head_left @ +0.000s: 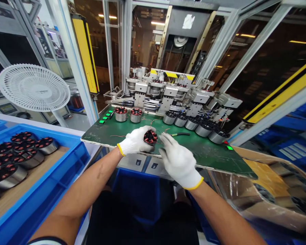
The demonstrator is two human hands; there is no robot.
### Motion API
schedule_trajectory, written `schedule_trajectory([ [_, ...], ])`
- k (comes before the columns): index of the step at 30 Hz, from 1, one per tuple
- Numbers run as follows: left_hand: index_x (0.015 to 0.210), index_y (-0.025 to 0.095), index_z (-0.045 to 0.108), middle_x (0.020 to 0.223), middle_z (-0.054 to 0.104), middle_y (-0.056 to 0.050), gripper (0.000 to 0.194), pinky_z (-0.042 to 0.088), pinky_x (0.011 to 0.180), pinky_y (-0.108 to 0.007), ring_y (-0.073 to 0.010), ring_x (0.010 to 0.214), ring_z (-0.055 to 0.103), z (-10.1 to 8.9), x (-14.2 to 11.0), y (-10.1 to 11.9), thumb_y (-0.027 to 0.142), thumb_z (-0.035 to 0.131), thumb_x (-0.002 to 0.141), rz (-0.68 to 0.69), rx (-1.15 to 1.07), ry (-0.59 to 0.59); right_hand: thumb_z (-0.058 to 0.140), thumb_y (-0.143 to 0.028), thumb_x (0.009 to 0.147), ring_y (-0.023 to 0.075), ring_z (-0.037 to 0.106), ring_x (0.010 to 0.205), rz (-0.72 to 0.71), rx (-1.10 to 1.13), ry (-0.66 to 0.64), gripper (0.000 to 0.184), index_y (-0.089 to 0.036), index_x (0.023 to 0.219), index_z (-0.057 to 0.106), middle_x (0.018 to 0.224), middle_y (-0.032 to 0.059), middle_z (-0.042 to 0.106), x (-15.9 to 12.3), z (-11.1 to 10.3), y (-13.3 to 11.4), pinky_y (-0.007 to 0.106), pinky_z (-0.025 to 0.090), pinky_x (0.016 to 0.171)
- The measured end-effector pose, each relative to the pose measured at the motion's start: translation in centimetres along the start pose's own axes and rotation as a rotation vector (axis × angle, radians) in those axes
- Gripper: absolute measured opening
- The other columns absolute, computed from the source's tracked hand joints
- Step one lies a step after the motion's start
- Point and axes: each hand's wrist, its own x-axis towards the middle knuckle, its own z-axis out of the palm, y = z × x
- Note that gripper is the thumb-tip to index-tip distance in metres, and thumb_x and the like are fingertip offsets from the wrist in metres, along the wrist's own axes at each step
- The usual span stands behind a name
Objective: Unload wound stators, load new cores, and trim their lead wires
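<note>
A motor stator (pixel 150 136) with copper windings and a black insulating frame is tilted toward me above the front of the green work surface (pixel 204 153). My left hand (pixel 137 140), in a white glove with a yellow cuff, is closed around its left side. My right hand (pixel 177 158), gloved alike, is just to the right of the stator, fingers stretched toward it and thumb apart below. Whether a fingertip touches a thin wire there is too small to tell. Behind the right fingers lies a black cable-like piece (pixel 183 134) with a yellow-green end.
Two wound stators (pixel 121 115) stand at the back left, and a row of several black-topped stators (pixel 192 124) at the back right. Behind them is a fixture machine (pixel 168 92). A blue crate (pixel 73 160) of stators is on the left, a cardboard box (pixel 244 200) on the right.
</note>
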Motion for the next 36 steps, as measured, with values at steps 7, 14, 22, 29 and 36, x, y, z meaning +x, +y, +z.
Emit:
schedule_trajectory([
  [7, 0.111, 0.021, 0.058, 0.104, 0.065, -0.001, 0.058, 0.05, 0.084, -0.033, -0.0213, 0.093, 0.063, -0.8, 1.1, -1.0, 0.024, 0.069, 0.055, 0.254, -0.15, -0.152, 0.036, -0.038, 0.093, 0.0115, 0.041, 0.052, 0.397, 0.879, -0.226, 0.034, -0.016, 0.103, 0.06, 0.066, 0.0003, 0.046, -1.2, 2.3, -2.4, 0.021, 0.035, 0.048],
  [14, 0.113, 0.021, 0.058, 0.105, 0.065, -0.001, 0.062, 0.05, 0.084, -0.034, -0.023, 0.095, 0.062, -1.0, 1.2, -1.1, 0.018, 0.067, 0.052, 0.192, -0.201, -0.213, 0.06, -0.048, 0.081, 0.004, 0.015, 0.043, 0.763, 1.916, -0.132, 0.032, -0.017, 0.082, 0.052, 0.055, -0.01, 0.023, -2.2, 6.5, -4.9, 0.016, 0.014, 0.038],
  [22, 0.115, 0.022, 0.057, 0.111, 0.064, -0.001, 0.065, 0.05, 0.087, -0.034, -0.0233, 0.099, 0.061, -1.2, 1.5, -0.9, 0.018, 0.069, 0.051, 0.176, -0.186, -0.248, 0.05, -0.051, 0.083, 0.0068, 0.032, 0.036, 0.905, 1.465, -0.23, 0.037, -0.016, 0.073, 0.057, 0.046, -0.0064, 0.039, -4.6, 9.1, -5.8, 0.019, 0.024, 0.034],
  [29, 0.136, 0.034, 0.04, 0.129, 0.055, -0.003, 0.086, 0.046, 0.094, -0.042, -0.0291, 0.112, 0.056, -3.0, -1.8, 1.1, 0.037, 0.075, 0.057, 0.013, 0.047, -0.06, 0.044, -0.034, 0.089, 0.0115, 0.051, 0.049, 0.478, 1.014, -0.523, 0.03, -0.018, 0.075, 0.065, 0.057, -0.0015, 0.056, -10.3, 4.9, -1.5, 0.022, 0.038, 0.046],
  [36, 0.131, 0.034, 0.046, 0.124, 0.057, -0.01, 0.081, 0.048, 0.083, -0.051, -0.0377, 0.11, 0.056, 0.4, -2.5, 3.0, 0.058, 0.072, 0.057, -0.19, 0.246, 0.134, 0.043, -0.026, 0.093, 0.0155, 0.061, 0.102, 0.081, 0.48, 0.032, 0.031, -0.021, 0.118, 0.06, 0.112, 0.0029, 0.067, -1.9, -2.8, 3.4, 0.024, 0.046, 0.089],
])
